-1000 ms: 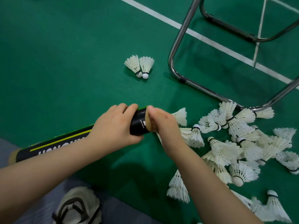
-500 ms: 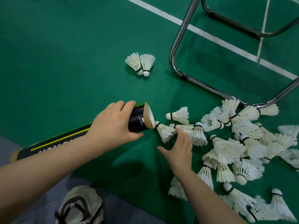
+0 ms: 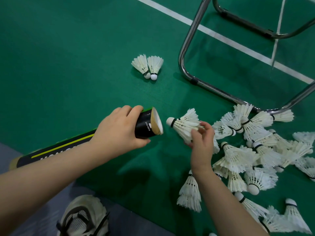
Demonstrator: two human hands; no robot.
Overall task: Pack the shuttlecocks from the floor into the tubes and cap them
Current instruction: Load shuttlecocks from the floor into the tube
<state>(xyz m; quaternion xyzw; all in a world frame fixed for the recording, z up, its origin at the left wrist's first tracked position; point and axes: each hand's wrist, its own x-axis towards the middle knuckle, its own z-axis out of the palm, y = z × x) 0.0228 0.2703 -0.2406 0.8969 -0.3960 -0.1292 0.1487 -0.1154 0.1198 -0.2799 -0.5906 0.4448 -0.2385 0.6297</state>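
My left hand (image 3: 119, 129) grips a long black tube (image 3: 146, 124) with a yellow-green stripe near its open end, which points right. My right hand (image 3: 202, 143) holds white shuttlecocks (image 3: 185, 124) by the feathers, one nested in another, the cork tip pointing left a short gap from the tube's mouth. A pile of several white shuttlecocks (image 3: 252, 150) lies on the green floor to the right. Two more shuttlecocks (image 3: 148, 65) lie apart, farther up the floor.
A chrome tube chair frame (image 3: 184, 53) stands on the floor at the upper right, its base beside the pile. White court lines (image 3: 221, 37) cross the green floor. A white sneaker (image 3: 83, 217) rests on grey floor at the bottom left.
My right hand left the tube's mouth, reached to the pile, and has lifted shuttlecocks up toward the tube. My left hand keeps its hold on the tube.
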